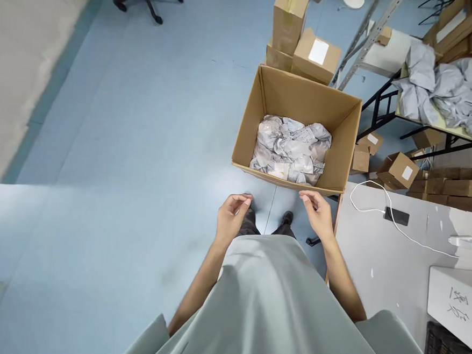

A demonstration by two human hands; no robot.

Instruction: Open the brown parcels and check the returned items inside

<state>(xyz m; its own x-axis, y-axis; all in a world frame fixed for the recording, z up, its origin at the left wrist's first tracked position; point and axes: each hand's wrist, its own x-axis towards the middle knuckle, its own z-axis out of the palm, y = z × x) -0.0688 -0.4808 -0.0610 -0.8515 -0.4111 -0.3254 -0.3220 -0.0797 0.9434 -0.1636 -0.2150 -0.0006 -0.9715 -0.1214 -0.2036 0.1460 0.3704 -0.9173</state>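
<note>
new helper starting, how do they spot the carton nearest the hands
Find the pale table at right. The big carton is by its far-left corner. Its open top shows crumpled grey bags, while the boxes behind it are closed.

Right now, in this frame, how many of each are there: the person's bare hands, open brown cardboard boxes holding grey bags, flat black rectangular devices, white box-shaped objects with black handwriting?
Bare hands, left hand and right hand: 2
Open brown cardboard box: 1
Flat black rectangular device: 1
White box-shaped object: 1
Total: 5
</note>
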